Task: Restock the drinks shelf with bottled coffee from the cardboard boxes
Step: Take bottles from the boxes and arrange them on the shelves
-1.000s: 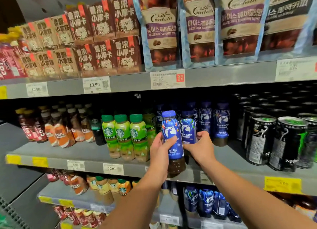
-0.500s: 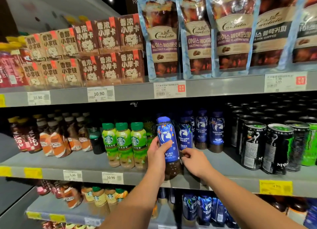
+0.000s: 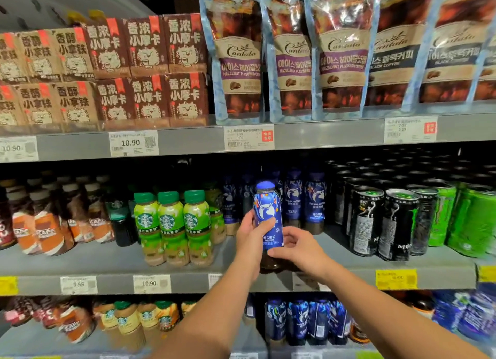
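A blue-labelled coffee bottle [image 3: 268, 213] with a blue cap stands upright at the front edge of the middle shelf [image 3: 107, 262]. My left hand [image 3: 251, 237] grips its left side, thumb across the label. My right hand [image 3: 296, 248] holds its lower right side, fingers curled round the label's bottom. Behind it stand more of the same blue coffee bottles [image 3: 304, 200] in rows. No cardboard box is in view.
Green-capped Starbucks bottles [image 3: 171, 224] stand left of the blue bottle, black and green cans [image 3: 383, 221] to its right. Brown cartons [image 3: 145, 71] and coffee pouches [image 3: 292, 55] fill the upper shelf. More bottles sit on the lower shelf [image 3: 295, 321].
My right hand left the bottle behind and came forward onto the front bottle's lower side. The left hand kept its grip. The view shifted closer and slightly down.
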`<control>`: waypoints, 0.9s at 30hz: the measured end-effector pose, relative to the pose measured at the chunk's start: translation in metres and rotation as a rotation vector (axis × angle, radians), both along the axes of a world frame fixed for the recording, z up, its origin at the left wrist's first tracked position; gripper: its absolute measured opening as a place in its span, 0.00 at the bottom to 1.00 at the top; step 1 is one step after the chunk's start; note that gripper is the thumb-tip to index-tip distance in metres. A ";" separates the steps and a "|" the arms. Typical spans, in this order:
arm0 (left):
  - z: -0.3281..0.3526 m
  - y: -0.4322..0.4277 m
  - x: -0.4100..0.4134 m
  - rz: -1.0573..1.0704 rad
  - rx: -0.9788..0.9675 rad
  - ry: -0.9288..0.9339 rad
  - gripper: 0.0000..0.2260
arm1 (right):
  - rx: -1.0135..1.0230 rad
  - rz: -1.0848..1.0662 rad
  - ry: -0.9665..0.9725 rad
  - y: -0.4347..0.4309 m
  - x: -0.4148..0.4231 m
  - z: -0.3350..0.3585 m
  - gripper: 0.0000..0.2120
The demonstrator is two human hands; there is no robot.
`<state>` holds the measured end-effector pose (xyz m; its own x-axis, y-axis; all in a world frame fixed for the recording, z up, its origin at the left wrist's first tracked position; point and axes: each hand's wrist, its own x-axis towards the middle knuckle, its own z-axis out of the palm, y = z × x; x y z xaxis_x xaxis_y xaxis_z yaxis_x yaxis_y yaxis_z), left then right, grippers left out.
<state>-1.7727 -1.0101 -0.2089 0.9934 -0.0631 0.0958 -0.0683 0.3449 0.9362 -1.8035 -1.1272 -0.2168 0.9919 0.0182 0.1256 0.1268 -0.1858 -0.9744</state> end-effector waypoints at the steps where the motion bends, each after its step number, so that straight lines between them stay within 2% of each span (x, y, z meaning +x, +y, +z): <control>1: 0.001 -0.003 0.000 -0.020 -0.019 0.004 0.17 | -0.007 -0.025 -0.002 -0.004 0.002 -0.001 0.16; 3: 0.005 -0.001 0.002 -0.040 -0.043 0.038 0.18 | -0.038 -0.066 -0.001 -0.013 0.004 -0.004 0.16; 7: -0.001 0.017 0.010 0.075 0.075 0.078 0.17 | -0.123 -0.142 0.025 -0.035 0.008 -0.006 0.16; 11: -0.020 0.031 0.016 0.140 0.291 0.072 0.11 | -0.109 -0.214 0.081 -0.050 0.022 -0.014 0.17; 13: -0.024 0.030 0.016 0.135 0.420 0.052 0.12 | -0.085 -0.223 0.116 -0.052 0.029 -0.017 0.19; 16: -0.022 0.025 0.010 0.119 0.503 0.037 0.13 | -0.131 -0.241 0.112 -0.051 0.039 -0.023 0.22; 20: -0.021 0.021 0.007 0.110 0.560 0.042 0.23 | -0.184 -0.268 0.130 -0.046 0.043 -0.023 0.21; 24: -0.014 0.018 0.011 0.046 0.501 0.116 0.32 | -0.188 -0.380 0.183 -0.044 0.043 -0.022 0.29; 27: -0.017 0.016 0.016 0.060 0.420 0.157 0.46 | -0.196 -0.453 0.206 -0.042 0.044 -0.022 0.23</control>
